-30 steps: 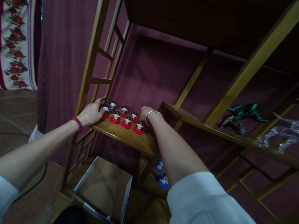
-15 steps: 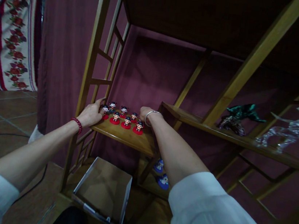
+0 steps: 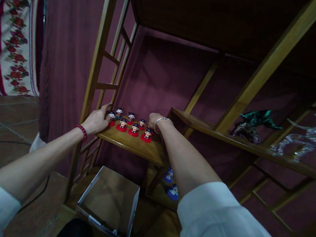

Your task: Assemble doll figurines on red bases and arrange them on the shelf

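Note:
Several small black-haired figurines on red round bases (image 3: 134, 130) stand in two rows on a wooden shelf (image 3: 131, 144). At the row's left end, my left hand (image 3: 97, 120), wearing a red bead bracelet, has thumb and forefinger around the side of the leftmost figurine (image 3: 111, 117). My right hand (image 3: 154, 120), with a silver bangle, is curled closed at the right end, close behind the front right figurine (image 3: 147, 134) and beside the back right one (image 3: 142, 123). Its fingertips are hidden, so what they hold cannot be made out.
Below stands an open cardboard box (image 3: 109, 201). Blue figurines (image 3: 172, 191) sit on a lower shelf, partly behind my right arm. A clear deer ornament (image 3: 303, 137) and a dark green ornament (image 3: 255, 121) stand on the right shelf. Wooden lattice (image 3: 95, 67) borders the left side.
Hardly anything differs. The view has shifted slightly; both hands stay at the two ends of the figurine rows.

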A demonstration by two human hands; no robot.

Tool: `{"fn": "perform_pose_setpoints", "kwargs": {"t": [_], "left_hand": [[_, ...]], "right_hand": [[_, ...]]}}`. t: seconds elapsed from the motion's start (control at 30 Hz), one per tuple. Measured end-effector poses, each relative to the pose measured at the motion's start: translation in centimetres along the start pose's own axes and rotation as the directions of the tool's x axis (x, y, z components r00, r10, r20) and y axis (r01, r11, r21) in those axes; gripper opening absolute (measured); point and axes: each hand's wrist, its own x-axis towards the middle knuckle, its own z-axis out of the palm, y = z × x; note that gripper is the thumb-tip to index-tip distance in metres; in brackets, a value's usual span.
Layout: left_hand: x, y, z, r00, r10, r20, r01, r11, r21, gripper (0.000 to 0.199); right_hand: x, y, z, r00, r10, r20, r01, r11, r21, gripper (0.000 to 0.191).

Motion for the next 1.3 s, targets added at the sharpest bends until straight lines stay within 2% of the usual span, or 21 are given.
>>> {"fn": "perform_pose_setpoints", "kwargs": {"t": [0.37,0.57,0.67,0.87,1.03,1.3], "left_hand": [[0.2,-0.3,0.2,1.000,0.021,0.011,-0.021,1.000,0.015,0.055],[0.0,0.2,0.0,1.000,0.003,0.013,-0.004,0.999,0.051,0.056],[-0.1,0.4,-0.2,1.000,-0.001,0.010,0.000,0.998,0.060,0.054],[0.0,0.2,0.0,1.000,0.011,0.005,-0.011,0.997,0.073,0.054],[0.2,0.0,0.2,1.000,0.005,0.004,-0.005,0.999,0.049,0.053],[0.4,-0.3,0.4,1.000,-0.001,0.001,0.001,0.999,0.049,0.054]], "right_hand": [[0.7,-0.1,-0.3,0.995,-0.038,0.093,0.041,0.999,-0.034,0.041],[1.6,-0.3,-0.8,0.995,-0.044,-0.088,0.044,0.999,0.002,0.042],[2.1,-0.7,-0.6,0.991,-0.036,-0.128,0.043,0.998,0.055,0.040],[3.5,-1.3,0.7,0.993,-0.091,-0.081,0.096,0.993,0.065,0.042],[4.5,-1.5,1.8,0.994,-0.077,-0.076,0.082,0.994,0.072,0.041],[5.0,-1.8,2.0,0.993,-0.111,-0.040,0.113,0.992,0.049,0.037]]}}
